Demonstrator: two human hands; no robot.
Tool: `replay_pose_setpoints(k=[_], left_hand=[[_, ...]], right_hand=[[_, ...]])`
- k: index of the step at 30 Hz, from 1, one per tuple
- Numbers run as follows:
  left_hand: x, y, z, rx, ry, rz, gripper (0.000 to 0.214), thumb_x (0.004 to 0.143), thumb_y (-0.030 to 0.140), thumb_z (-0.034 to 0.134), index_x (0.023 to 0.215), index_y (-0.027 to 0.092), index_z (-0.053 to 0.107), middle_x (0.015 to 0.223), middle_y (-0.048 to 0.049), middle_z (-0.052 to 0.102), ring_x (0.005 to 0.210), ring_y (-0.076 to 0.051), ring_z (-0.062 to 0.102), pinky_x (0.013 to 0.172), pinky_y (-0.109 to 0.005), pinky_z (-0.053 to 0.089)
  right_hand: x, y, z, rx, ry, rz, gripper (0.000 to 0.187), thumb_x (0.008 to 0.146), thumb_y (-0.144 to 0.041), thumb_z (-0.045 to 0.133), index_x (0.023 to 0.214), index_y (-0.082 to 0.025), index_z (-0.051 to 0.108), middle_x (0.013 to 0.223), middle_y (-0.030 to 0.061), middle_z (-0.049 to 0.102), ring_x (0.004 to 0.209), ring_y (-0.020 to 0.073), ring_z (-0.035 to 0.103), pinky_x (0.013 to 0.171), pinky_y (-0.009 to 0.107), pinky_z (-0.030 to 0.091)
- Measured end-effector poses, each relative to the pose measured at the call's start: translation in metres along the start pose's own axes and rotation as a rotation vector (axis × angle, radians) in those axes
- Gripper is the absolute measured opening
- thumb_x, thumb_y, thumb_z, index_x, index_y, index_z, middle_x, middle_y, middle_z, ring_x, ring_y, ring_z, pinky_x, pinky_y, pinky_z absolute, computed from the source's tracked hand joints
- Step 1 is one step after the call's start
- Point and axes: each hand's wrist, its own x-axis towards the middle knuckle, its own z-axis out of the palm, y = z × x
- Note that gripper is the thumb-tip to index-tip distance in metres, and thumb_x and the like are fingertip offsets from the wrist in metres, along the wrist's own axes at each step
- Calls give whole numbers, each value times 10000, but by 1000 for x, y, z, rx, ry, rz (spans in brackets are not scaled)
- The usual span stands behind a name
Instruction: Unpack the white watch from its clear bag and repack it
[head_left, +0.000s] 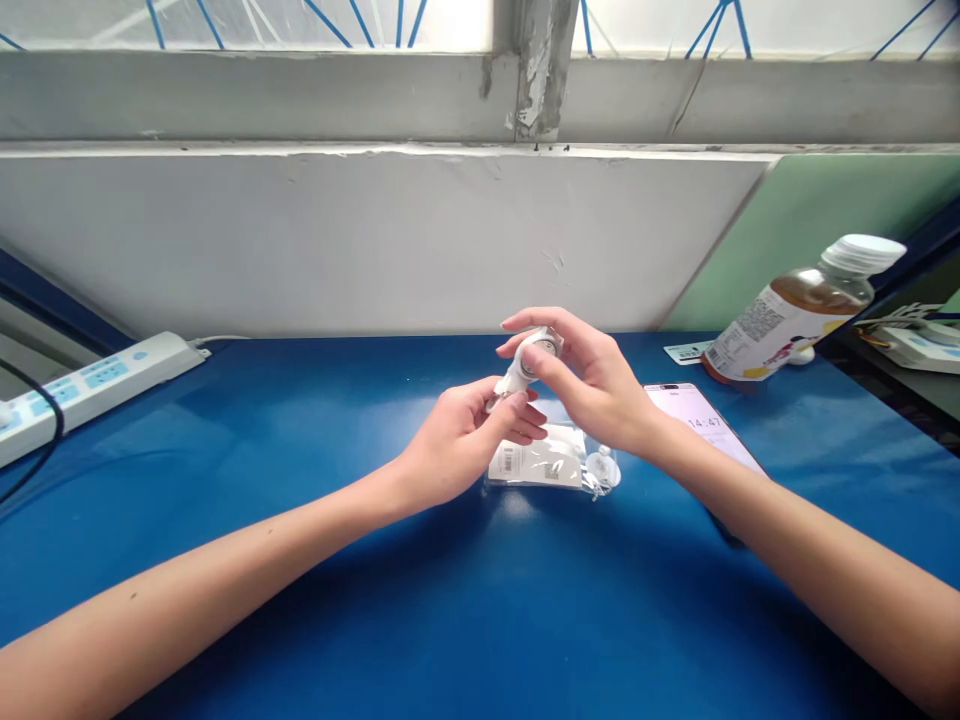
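Both hands hold a small white device (516, 377) with a round head, raised above the blue table; its exact kind is hard to make out. The thumb and fingers of my left hand (465, 430) pinch its lower end. My right hand (592, 375) grips the round head, thumb on the near side and fingers behind. Below the hands a clear plastic bag (555, 465) lies on the table, with a printed label and white parts, one of them round, inside. My left fingers hide part of the bag.
A phone (701, 420) showing 14:47 lies partly under my right forearm. At the back right stands a bottle (795, 310) with a white cap, beside a small card (684, 353). A white power strip (105, 380) and black cable are at the left. The wall borders the table (300, 580).
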Motion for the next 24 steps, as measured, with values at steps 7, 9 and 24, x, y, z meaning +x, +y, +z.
replay_pose_setpoints(k=[7,9,24], left_hand=[[-9,-9,1,620,39,288,218,1005,295,466,1053,191,651,886,-51,705,756,-187,646,707,-290,479],[-10,-12,3,724,1,366,243,998,271,449,1115,195,647,980,-76,720,837,-220,656,773,-322,480],[-6,-33,-3,907,-251,344,530,966,449,547,1392,137,503,1453,-204,509,1397,-380,403,1144,-532,288]], right_hand=[[-43,-4,-20,-567,22,-181,239,937,-315,594,1156,-278,682,1029,70,733,761,210,655,712,363,528],[-59,-5,-24,-556,18,-196,237,932,-277,600,1148,-275,698,1060,84,736,893,246,688,790,394,554],[-97,22,-50,-749,-51,-301,418,913,-127,592,1299,-286,608,1201,126,688,1058,277,692,887,423,587]])
